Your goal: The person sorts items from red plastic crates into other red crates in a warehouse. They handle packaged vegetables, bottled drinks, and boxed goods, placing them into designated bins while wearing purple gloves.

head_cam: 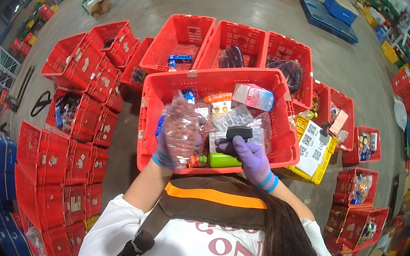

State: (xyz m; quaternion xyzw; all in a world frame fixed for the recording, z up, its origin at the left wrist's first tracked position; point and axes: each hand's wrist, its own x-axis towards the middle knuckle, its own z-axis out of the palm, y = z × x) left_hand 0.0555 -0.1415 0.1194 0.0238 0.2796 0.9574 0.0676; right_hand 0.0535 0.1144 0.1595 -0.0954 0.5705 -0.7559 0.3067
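My left hand [165, 146], in a purple glove with a blue cuff, grips a clear plastic bag of reddish-brown pellet-like pieces [181, 129]. The bag is upright above the near left part of a red plastic crate [284, 146] and hides part of the contents. Over the crate's near right side, my right hand [253, 159] has its gloved fingers closed around a small black device [239, 132]. Inside lie a green bottle [224, 161], a pink and blue carton [253, 96], an orange and white package [219, 104] and clear plastic packaging [234, 117].
Three red crates [181, 27] stand just beyond, holding dark bagged goods and a blue item. Stacked red crates [42, 153] line my left; more crates [345, 185] stand right. A yellow crate [322, 170] bears a sheet with printed codes [309, 147]. A blue pallet [327, 22] lies farther off.
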